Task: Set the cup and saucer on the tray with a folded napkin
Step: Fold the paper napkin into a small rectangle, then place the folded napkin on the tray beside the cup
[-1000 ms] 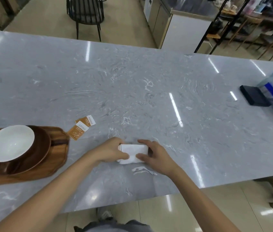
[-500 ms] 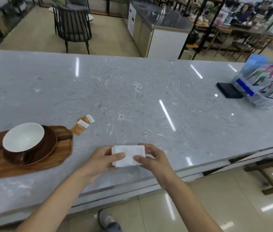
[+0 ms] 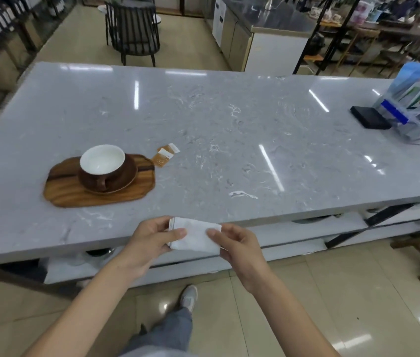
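Observation:
A brown cup (image 3: 101,168) with a white inside stands on a brown saucer (image 3: 126,181), and both rest on a wooden tray (image 3: 67,191) at the table's left. Off the table, at its near edge, a folded white napkin (image 3: 195,237) is held between both hands. My left hand (image 3: 152,238) pinches its left end, thumb on top. My right hand (image 3: 237,243) pinches its right end.
Two small orange sachets (image 3: 164,155) lie just right of the tray. A black box (image 3: 369,121) and a clear holder of brochures (image 3: 417,106) stand at the grey marble table's (image 3: 229,130) far right. A shelf runs beneath the tabletop.
Both hands have lifted the napkin off the tabletop and drawn it back past the near edge. The view has pulled back from the table.

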### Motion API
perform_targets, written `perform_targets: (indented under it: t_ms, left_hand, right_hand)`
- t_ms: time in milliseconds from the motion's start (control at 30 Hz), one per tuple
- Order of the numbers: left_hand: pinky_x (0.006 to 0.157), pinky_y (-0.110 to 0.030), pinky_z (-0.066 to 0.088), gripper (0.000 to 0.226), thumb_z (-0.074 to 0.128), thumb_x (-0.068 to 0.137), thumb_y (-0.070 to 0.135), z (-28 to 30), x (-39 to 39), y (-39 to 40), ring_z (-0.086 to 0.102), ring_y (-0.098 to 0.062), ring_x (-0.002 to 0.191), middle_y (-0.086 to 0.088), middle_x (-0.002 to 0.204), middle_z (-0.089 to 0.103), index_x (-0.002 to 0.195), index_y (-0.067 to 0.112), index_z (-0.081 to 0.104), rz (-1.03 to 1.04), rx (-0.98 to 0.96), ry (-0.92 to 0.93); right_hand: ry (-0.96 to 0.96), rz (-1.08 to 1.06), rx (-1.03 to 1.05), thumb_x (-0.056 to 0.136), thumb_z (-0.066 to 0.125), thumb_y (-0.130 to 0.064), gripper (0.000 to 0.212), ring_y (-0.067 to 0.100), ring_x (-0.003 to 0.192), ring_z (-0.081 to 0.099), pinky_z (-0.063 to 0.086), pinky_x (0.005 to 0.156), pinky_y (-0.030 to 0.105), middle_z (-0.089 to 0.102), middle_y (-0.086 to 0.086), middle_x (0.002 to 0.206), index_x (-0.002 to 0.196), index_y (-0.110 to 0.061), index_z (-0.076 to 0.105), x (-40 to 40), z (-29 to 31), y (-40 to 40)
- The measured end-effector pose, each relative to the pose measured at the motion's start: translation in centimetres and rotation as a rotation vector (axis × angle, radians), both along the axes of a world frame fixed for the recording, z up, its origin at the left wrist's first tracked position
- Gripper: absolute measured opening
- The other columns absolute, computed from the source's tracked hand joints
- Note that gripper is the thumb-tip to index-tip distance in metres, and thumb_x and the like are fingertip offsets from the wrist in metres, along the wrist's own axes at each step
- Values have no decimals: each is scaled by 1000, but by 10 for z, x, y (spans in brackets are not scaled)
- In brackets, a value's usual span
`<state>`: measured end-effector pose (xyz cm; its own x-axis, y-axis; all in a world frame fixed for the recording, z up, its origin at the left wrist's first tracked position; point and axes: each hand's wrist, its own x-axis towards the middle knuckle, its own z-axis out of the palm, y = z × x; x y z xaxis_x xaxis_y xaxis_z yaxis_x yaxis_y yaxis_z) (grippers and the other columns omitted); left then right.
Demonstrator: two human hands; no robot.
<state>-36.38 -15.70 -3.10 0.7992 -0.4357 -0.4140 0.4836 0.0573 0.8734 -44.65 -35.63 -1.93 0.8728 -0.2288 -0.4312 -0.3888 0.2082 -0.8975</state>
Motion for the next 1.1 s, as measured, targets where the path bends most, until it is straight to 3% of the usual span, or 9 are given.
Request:
perform_targets:
  t_ms: [100, 167, 333, 433, 567, 667, 867, 967, 1100]
  left_hand:
    - [84, -34, 60, 32, 68, 87, -4, 0, -14, 17, 71, -26, 100, -18, 117, 73, 118, 1, 69, 97, -90, 74]
    - [81, -31, 63, 33, 66, 88, -4, 1, -19, 27, 71, -25, 101, -17, 117, 72, 120, 2, 67, 179, -164, 130]
    - [82, -31, 62, 36, 73, 88, 11, 2, -25, 52, 72, -27, 109, -13, 119, 73, 123, 13, 67, 323, -194, 116]
    - [81, -34, 62, 39, 78, 83, 23, 3, -26, 69, 72, -26, 109, -8, 117, 75, 121, 23, 69, 324, -197, 99]
    - [77, -30, 62, 47, 83, 73, 34, 6, -13, 97, 74, -24, 104, -9, 114, 77, 116, 19, 70, 387, -164, 106]
    - [74, -30, 62, 51, 85, 68, 37, 7, 4, 116, 75, -24, 102, -10, 110, 77, 111, 13, 72, 437, -131, 101]
    - [73, -30, 62, 22, 82, 81, 26, 12, 46, 156, 74, -26, 103, -11, 108, 77, 99, 15, 78, 505, -17, 26]
    - [65, -23, 58, 19, 80, 81, 23, 15, 76, 179, 70, -23, 104, -4, 108, 75, 100, 23, 77, 506, 108, -40]
    - [76, -29, 54, 30, 79, 82, 20, 15, 119, 210, 68, -17, 104, 5, 111, 73, 107, 36, 72, 404, 190, -170]
  right_hand:
    - [-20, 4, 6, 81, 86, -22, 27, 20, 90, 72, 52, 74, 30, 78, 6, 102, 106, -21, 79, -4, 8, 15]
    - [-47, 25, 7, 82, 84, -17, 26, 15, 86, 69, 50, 71, 30, 78, 2, 96, 105, -26, 79, -4, 10, 27]
    - [-92, 38, 43, 87, 77, -12, 22, 23, 94, 72, 56, 84, 43, 79, 5, 97, 104, -26, 78, 6, 10, 62]
    - [-97, 27, 55, 88, 76, -14, 19, 23, 99, 74, 60, 88, 43, 80, 4, 98, 104, -25, 77, 16, 9, 79]
    - [-109, 48, 87, 91, 75, -21, 15, 21, 99, 75, 62, 82, 32, 79, 4, 101, 106, -23, 77, 31, 9, 105]
    - [-110, 72, 80, 92, 74, -21, 12, 26, 100, 75, 63, 84, 37, 79, 7, 100, 104, -19, 77, 45, 7, 126]
    - [-147, 129, -70, 91, 70, -18, 8, 27, 94, 73, 62, 79, 46, 72, 15, 96, 95, -23, 65, 79, 3, 169]
    - [-221, 204, -149, 93, 69, -18, 12, 16, 94, 71, 62, 80, 47, 70, 2, 103, 101, -27, 66, 96, 0, 193]
    - [-297, 225, -245, 96, 69, -19, 21, 13, 97, 70, 63, 83, 43, 69, -6, 113, 110, -33, 72, 121, -8, 225]
